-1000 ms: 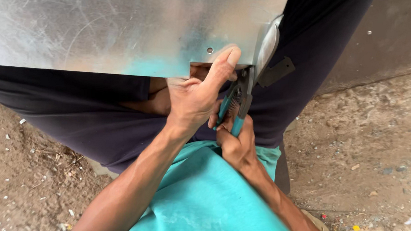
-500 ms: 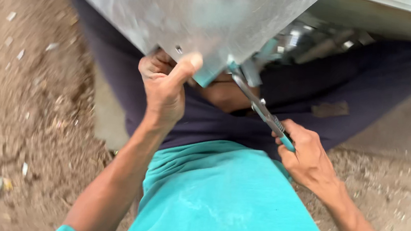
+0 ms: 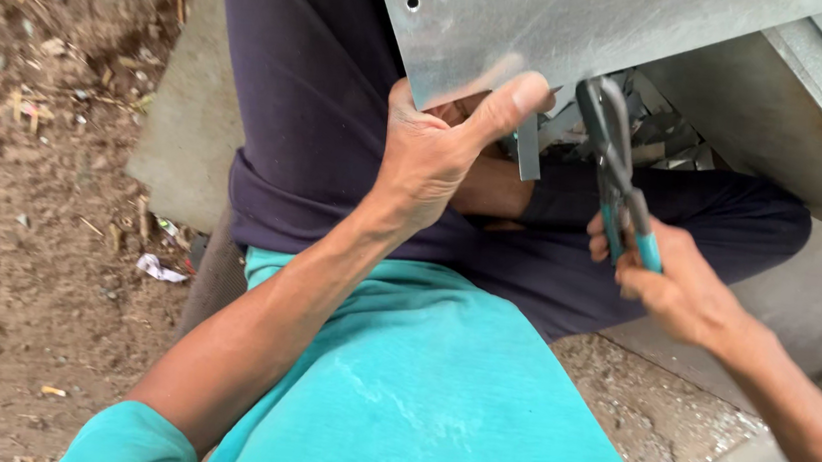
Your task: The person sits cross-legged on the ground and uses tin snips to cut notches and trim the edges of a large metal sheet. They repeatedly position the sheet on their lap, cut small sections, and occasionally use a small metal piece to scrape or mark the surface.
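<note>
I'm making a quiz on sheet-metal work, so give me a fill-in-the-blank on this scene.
1. The left hand grips the lower edge of the metal ____.
2. The right hand holds tin snips with ____ handles.
3. The person wears a ____ shirt.
4. Near the sheet's edge there is a small round ____.

Missing words: sheet; teal; teal; hole

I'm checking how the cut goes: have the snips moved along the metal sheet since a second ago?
Yes. The right hand has drawn the snips away from the left hand, to the right along the metal sheet edge.
</note>
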